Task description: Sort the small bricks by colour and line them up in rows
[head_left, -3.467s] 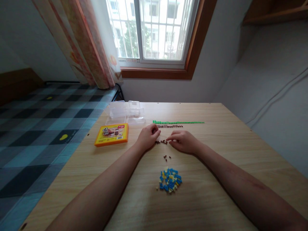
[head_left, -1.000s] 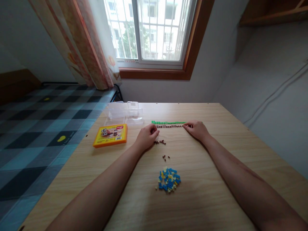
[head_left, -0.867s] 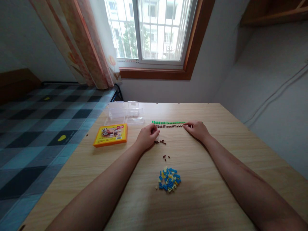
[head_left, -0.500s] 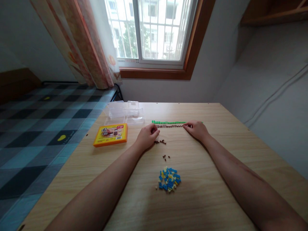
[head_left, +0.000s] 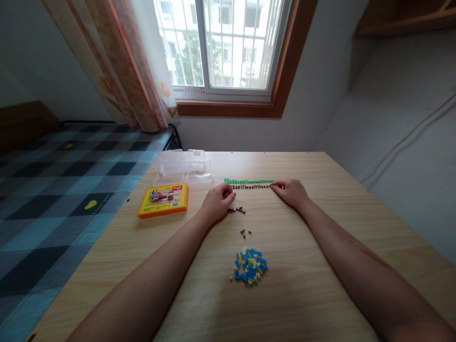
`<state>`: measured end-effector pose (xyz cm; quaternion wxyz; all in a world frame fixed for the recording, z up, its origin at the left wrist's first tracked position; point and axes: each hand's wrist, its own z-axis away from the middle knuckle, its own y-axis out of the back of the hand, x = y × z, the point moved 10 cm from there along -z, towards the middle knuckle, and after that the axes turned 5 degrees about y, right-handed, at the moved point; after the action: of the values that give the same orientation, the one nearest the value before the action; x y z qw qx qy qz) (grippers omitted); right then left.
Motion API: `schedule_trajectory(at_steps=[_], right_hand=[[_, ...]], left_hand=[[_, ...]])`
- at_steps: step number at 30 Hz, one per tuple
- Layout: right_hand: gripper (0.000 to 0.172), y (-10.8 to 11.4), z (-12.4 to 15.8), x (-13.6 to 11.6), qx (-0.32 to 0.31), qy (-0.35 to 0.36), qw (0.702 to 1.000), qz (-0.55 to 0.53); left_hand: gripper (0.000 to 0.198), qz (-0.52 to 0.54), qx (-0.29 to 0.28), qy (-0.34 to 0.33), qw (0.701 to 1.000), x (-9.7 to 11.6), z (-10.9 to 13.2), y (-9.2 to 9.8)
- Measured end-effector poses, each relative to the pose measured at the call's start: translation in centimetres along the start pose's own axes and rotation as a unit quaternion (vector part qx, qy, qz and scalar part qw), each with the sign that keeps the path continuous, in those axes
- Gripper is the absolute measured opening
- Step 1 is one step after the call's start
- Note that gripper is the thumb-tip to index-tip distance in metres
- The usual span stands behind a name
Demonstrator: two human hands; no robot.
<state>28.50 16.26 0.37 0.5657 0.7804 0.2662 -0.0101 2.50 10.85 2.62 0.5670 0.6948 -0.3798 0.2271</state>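
My right hand [head_left: 289, 191] has its fingertips pressed together at the right end of a row of small brown building bricks [head_left: 245, 187]; whatever is between them is too small or hidden to name. Behind that row runs a line of green bricks [head_left: 245, 181], its right part covered by my right hand. My left hand [head_left: 218, 199] rests on the table with curled fingers, just left of the brown row; its grip is hidden. A small heap of loose brown bricks [head_left: 241, 210] lies beside it, with several more brown pieces [head_left: 243, 232] closer to me.
A pile of blue and yellow bricks [head_left: 251, 267] lies nearer to me on the wooden table [head_left: 306, 285]. Clear plastic boxes [head_left: 199, 176] stand at the back left, behind an orange-yellow box [head_left: 163, 200]. A bed with a checked cover [head_left: 89, 190] adjoins the table's left side.
Both hands stay in place, with my right fingertips still at the end of the brown row. The whole view shifts very slightly.
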Motion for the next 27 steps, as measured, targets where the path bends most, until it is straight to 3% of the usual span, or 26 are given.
schedule_trajectory(at_steps=[27], right_hand=[[0.022,0.04,0.1,0.11,-0.004,-0.012,1.0,0.001]], left_hand=[[0.017,0.005,0.005,-0.012,1.0,-0.23,-0.02,-0.07]])
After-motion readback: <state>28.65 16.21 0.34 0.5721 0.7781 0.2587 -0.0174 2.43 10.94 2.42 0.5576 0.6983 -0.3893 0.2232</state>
